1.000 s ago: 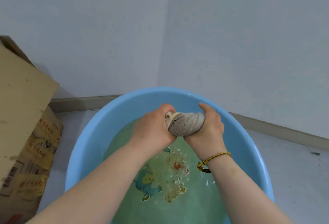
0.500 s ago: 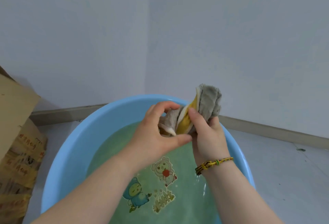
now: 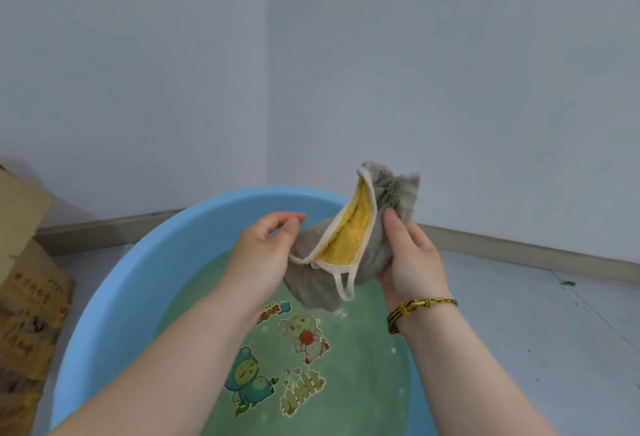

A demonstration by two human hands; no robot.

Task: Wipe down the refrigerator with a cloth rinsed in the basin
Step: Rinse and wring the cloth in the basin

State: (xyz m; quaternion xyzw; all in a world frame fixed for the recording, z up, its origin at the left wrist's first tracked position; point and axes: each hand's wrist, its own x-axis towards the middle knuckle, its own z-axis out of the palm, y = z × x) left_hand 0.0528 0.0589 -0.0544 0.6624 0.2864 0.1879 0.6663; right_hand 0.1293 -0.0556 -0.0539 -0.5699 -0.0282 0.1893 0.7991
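Between the two grips, held up over the far side of the basin (image 3: 138, 262), is the cloth (image 3: 346, 245): grey plush outside, yellow inside, cream binding along the edge. It is half opened, and a loop (image 3: 343, 283) of the binding dangles from its lower end. The right grip (image 3: 412, 262) is wrapped round the bunched grey part, with the thumb laid across the front. The left grip (image 3: 263, 248) pinches the opposite grey edge between thumb and forefinger, so far as this angle lets one tell.

The step in hand looks like spreading the rinsed cloth out before wiping. To do it well, the left grip should draw its edge away from the right one while the right loosens enough to let the folds slide free. Both should stay above the water (image 3: 363, 366) beneath them, so that any drips fall back in and not on the floor (image 3: 519, 314) to the right of the right grip. If the lowest grey corner drips, another squeeze is worth it, since a damp cloth is likely to leave fewer streaks than a wet one. Folding it into a flat pad would give a firm face.

On the right wrist sits a bracelet (image 3: 420, 306). Well to the left of the left grip stands a cardboard box (image 3: 31, 297). No refrigerator is in view.
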